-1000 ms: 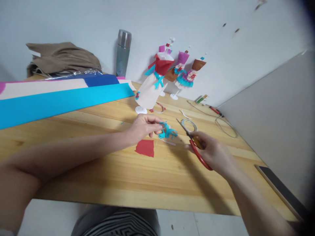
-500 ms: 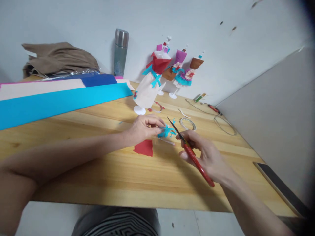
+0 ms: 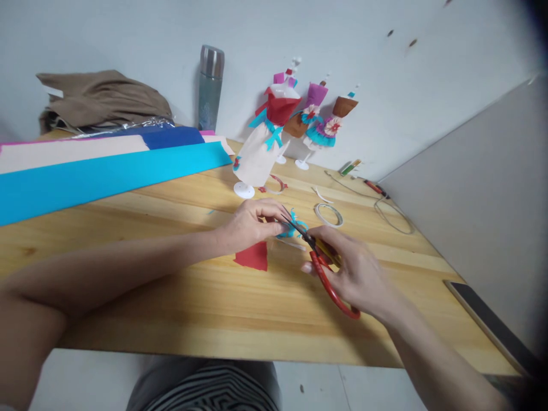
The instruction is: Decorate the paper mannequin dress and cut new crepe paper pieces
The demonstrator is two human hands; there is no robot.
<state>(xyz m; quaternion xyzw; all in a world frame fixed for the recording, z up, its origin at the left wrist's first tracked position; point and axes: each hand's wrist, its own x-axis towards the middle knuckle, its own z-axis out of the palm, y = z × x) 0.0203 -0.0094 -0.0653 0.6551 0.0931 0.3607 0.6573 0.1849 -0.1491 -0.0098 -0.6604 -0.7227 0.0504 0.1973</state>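
The left hand point(image 3: 248, 226) hovered low over the bench point(image 3: 184, 308), its thumb and fingers pinching a cluster of teal ribbon strips point(image 3: 298, 224), whose loose loops stuck out past the fingertips. The right hand point(image 3: 353, 267) had its fingers curled around red-handled scissors point(image 3: 324, 281) — blades pointing up and leftward, tips close to the left fingertips and crossing in front of the teal pieces. A red fabric piece point(image 3: 253, 258) lay just below the left fingers, and a thin white strip point(image 3: 291, 244) lay between the two hands. Beyond the right fingers was a roll of tape point(image 3: 329, 214); beyond the left fingers, a ring with red trim point(image 3: 276, 185) lay beside a mannequin in a red-and-cream dress point(image 3: 259, 155). Smaller dressed mannequins point(image 3: 331, 128) stood farther back, and a steel-capped bottle point(image 3: 209, 94) rose well behind the left fingers — near the folded brown garment point(image 3: 107, 100).
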